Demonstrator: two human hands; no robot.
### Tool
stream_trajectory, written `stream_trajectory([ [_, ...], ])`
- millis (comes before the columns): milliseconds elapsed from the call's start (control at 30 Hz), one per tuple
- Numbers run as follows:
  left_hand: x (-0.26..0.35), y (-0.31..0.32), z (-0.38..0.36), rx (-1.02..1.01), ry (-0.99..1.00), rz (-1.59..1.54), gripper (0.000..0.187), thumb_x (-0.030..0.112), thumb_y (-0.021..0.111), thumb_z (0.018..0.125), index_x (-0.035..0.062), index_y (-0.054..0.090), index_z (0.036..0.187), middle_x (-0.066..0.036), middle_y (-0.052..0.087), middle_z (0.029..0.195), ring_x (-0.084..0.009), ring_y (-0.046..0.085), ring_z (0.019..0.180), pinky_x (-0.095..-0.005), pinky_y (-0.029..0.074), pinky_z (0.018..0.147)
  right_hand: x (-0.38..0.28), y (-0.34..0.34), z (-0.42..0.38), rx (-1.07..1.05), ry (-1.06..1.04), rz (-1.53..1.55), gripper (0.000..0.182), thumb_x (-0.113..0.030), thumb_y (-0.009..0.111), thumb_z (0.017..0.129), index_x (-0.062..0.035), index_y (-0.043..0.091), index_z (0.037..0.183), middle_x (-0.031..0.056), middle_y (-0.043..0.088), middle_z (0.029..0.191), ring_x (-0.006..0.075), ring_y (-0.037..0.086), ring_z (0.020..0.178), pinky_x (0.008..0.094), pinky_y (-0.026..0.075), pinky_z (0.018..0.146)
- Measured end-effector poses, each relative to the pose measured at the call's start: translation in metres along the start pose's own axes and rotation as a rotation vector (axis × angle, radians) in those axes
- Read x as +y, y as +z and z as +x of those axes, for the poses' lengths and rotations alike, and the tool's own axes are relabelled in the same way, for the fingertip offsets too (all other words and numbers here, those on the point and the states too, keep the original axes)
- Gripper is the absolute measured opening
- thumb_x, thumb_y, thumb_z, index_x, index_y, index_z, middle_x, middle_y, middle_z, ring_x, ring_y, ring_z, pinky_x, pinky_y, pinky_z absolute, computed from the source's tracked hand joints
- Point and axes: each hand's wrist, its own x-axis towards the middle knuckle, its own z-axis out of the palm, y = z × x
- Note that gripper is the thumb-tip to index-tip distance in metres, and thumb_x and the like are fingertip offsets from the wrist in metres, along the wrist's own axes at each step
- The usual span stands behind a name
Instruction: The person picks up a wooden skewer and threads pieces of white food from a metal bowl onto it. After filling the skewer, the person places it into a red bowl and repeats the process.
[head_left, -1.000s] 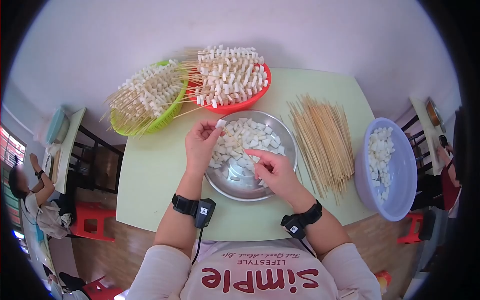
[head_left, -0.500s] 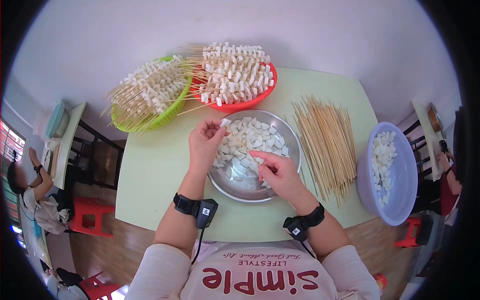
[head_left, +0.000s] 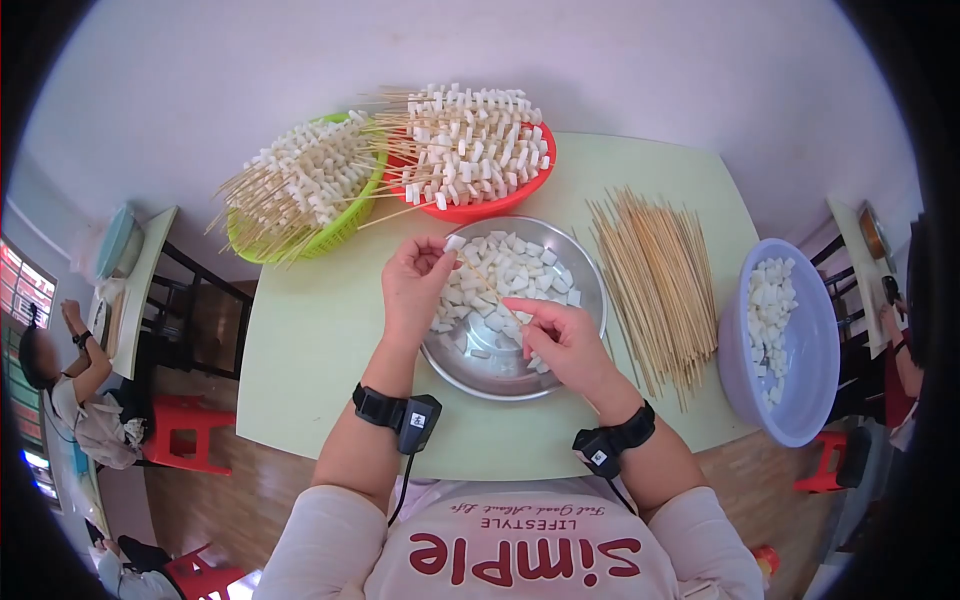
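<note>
My left hand (head_left: 412, 287) pinches a small white chunk (head_left: 455, 243) between thumb and fingers at the far end of a thin bamboo skewer (head_left: 482, 277). I cannot make out what food the chunk is. The skewer slants down to the right into my right hand (head_left: 562, 345), whose thumb and fingers close around it. Both hands hover over a round metal bowl (head_left: 500, 386). Many loose white chunks (head_left: 515, 262) lie in that bowl, partly hidden by the right hand.
A pile of bare skewers (head_left: 660, 295) lies right of the bowl. Beyond it stands a purple basin (head_left: 812, 370) with more white chunks. At the back, a red basin (head_left: 500, 208) and a green basket (head_left: 335, 238) hold loaded skewers. Other people sit at both sides.
The camera view has shifted slightly. Both hands keep the same hold on the chunk and the skewer, with hardly any movement between them.
</note>
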Motion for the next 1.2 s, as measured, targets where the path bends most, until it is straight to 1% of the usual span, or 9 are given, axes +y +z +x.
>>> stream_trajectory([
  [200,-0.001,0.001,-0.002,-0.017,0.000,0.039,0.013,-0.003,0.060,0.085,-0.0032,0.056,0.098,-0.006,0.062,0.091,-0.0120,0.062,0.079,-0.0224,0.051,0.074,-0.010,-0.002,0.000,0.002,0.041,0.037,0.036,0.000,0.051,0.086,-0.0022,0.057,0.122,0.0002,0.057,0.066,0.0050,0.051,0.061,0.0205,0.043,0.059],
  [367,-0.006,-0.002,-0.001,-0.045,0.176,0.282,0.015,-0.005,0.061,0.083,-0.0023,0.057,0.097,-0.005,0.061,0.087,-0.0110,0.062,0.079,-0.0228,0.051,0.073,-0.009,-0.006,0.000,-0.018,0.118,0.130,0.032,-0.004,0.052,0.087,-0.0077,0.048,0.119,-0.0017,0.057,0.067,0.0036,0.052,0.059,0.0179,0.038,0.053],
  [600,0.006,0.002,-0.005,-0.031,0.215,0.258,0.016,-0.003,0.067,0.077,-0.0010,0.061,0.091,-0.003,0.062,0.082,-0.0097,0.057,0.074,-0.0239,0.048,0.070,-0.006,-0.007,0.001,-0.023,0.099,0.140,0.025,-0.005,0.052,0.088,-0.0090,0.045,0.112,-0.0025,0.055,0.068,0.0035,0.052,0.062,0.0179,0.037,0.053],
  [667,0.014,0.014,-0.016,-0.138,0.332,0.481,0.018,-0.002,0.068,0.075,0.0008,0.061,0.091,-0.006,0.063,0.082,-0.0142,0.061,0.074,-0.0269,0.050,0.070,-0.002,-0.006,0.002,-0.002,0.063,0.156,0.024,-0.005,0.052,0.088,-0.0094,0.044,0.111,-0.0023,0.055,0.069,0.0038,0.052,0.062,0.0178,0.038,0.054],
  [800,0.030,0.043,-0.041,-0.386,0.392,0.550,0.014,-0.001,0.067,0.074,0.0015,0.062,0.087,-0.007,0.063,0.082,-0.0158,0.063,0.076,-0.0270,0.050,0.070,0.001,-0.006,0.005,0.151,0.039,0.221,0.021,-0.001,0.051,0.087,-0.0068,0.045,0.106,0.0002,0.055,0.066,0.0057,0.052,0.059,0.0201,0.038,0.053],
  [933,0.026,0.044,-0.039,-0.236,0.373,0.532,0.016,-0.001,0.067,0.074,0.0018,0.062,0.088,-0.008,0.063,0.081,-0.0168,0.063,0.075,-0.0276,0.050,0.070,-0.008,-0.006,0.005,0.162,0.088,0.335,0.024,-0.010,0.053,0.091,-0.0065,0.045,0.113,0.0016,0.057,0.071,0.0064,0.053,0.060,0.0206,0.041,0.053],
  [1000,0.026,0.035,-0.032,-0.035,0.395,0.564,0.015,-0.001,0.067,0.074,0.0009,0.062,0.088,-0.007,0.063,0.080,-0.0146,0.061,0.074,-0.0264,0.050,0.070,-0.011,-0.004,0.005,0.167,0.089,0.355,0.027,-0.013,0.053,0.092,-0.0065,0.045,0.117,0.0021,0.058,0.072,0.0064,0.054,0.060,0.0203,0.041,0.053],
  [1100,0.022,0.027,-0.025,0.053,0.403,0.575,0.015,-0.002,0.067,0.074,0.0005,0.062,0.088,-0.006,0.062,0.079,-0.0129,0.060,0.073,-0.0254,0.049,0.070,-0.007,-0.003,0.002,0.094,0.137,0.150,0.028,-0.013,0.051,0.093,-0.0077,0.045,0.120,0.0014,0.058,0.071,0.0060,0.052,0.061,0.0198,0.039,0.055],
  [1200,0.019,0.028,-0.026,0.074,0.411,0.547,0.016,-0.002,0.068,0.074,0.0007,0.062,0.088,-0.006,0.062,0.079,-0.0130,0.060,0.073,-0.0255,0.049,0.069,0.006,-0.002,0.004,0.136,0.040,-0.150,0.023,-0.015,0.054,0.092,-0.0034,0.051,0.111,0.0103,0.060,0.074,0.0144,0.059,0.063,0.0292,0.044,0.056],
])
